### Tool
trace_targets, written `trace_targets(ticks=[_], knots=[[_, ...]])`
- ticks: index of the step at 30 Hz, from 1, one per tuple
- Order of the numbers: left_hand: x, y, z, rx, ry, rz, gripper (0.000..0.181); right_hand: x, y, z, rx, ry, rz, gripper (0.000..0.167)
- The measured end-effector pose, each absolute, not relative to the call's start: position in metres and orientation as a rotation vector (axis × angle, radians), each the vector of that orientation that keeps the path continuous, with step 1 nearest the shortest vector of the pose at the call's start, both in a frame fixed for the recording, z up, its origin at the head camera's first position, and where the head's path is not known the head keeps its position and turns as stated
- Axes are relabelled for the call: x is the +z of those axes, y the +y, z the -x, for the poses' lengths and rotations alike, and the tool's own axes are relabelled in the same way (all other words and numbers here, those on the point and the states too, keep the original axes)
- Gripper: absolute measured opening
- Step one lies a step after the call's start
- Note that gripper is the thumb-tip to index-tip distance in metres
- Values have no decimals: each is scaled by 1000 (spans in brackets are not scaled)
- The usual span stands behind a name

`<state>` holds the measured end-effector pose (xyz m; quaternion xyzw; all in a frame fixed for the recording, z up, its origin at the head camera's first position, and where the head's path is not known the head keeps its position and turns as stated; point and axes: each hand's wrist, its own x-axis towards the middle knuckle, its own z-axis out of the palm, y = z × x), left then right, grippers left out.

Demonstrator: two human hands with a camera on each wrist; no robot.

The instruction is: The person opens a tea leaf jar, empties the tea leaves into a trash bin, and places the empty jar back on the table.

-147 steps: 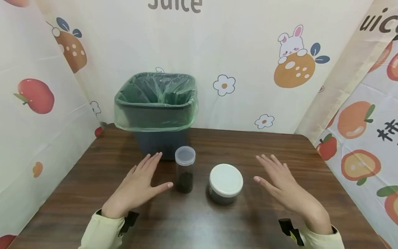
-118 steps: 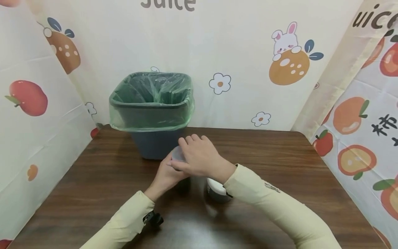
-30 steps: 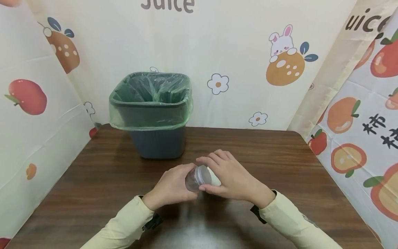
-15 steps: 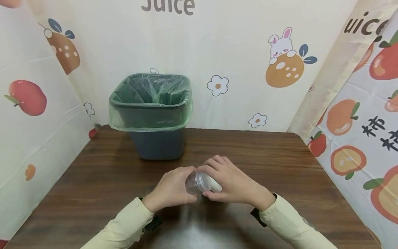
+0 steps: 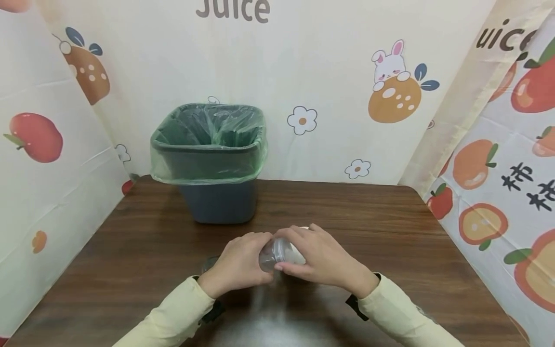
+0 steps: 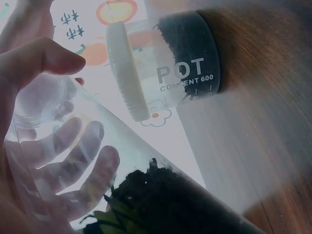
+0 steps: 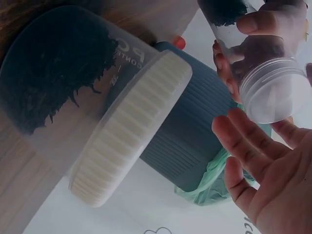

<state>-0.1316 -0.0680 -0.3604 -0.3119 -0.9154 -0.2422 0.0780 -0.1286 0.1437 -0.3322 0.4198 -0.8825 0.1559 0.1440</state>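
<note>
My left hand point(image 5: 240, 262) grips a tall clear plastic jar point(image 5: 267, 258), tilted, its screw lid point(image 5: 282, 250) towards my right hand. Dark dried leaves point(image 6: 146, 195) lie in its lower part, seen in the left wrist view. Its base shows just left of my left wrist in the head view. My right hand point(image 5: 318, 258) has thumb and index finger around the lid, which appears to be on the jar; the other fingers are apart from it in the right wrist view. A squat jar with a ribbed white lid point(image 7: 131, 126) and dark contents stands below, mostly hidden in the head view.
A dark blue-grey bin point(image 5: 223, 202) with a green liner bag point(image 5: 208, 164) stands at the back left of the brown wooden table point(image 5: 338, 202). Printed curtains point(image 5: 329, 62) hang behind and at both sides of the table.
Both hands began apart with the clear jar upright on the table. My left hand then lifted and tilted it, and my right hand came to its lid. Lately the right fingers shift slightly.
</note>
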Motion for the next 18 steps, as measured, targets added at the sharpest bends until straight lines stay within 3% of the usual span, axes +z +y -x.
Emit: trace_targets(ticks=[6,11,18], knots=[[-361,-69,132,-695,-2745,930,49,-332,144,130,455,-2489,-1316,46],[-362,-69,131,-676,-2717,953,45,-333,144,131,521,-2444,-1424,57],[-362,-67,131,-681,-2694,950,47,-332,146,125,548,-2630,-1186,55]])
